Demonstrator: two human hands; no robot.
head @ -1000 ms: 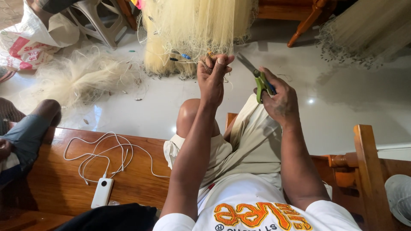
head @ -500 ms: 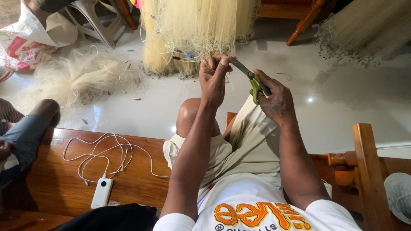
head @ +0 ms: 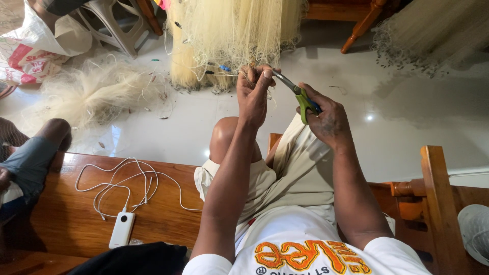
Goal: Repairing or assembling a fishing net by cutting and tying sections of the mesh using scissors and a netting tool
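The person wears a white short-sleeved T-shirt. Across the chest runs a print of big, rounded orange letters with dark outlines, and a line of smaller dark lettering beside it; seen from above, the print reads upside down. The sleeves end above the elbows and both forearms are bare. Below the shirt come loose beige shorts of light, creased cloth with a stitched hem, and one bare knee shows past the hem.

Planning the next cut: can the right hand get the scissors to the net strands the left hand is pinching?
Probably yes: the right hand holds the scissors, their tip almost at the left hand pinching the net strands, nothing between.
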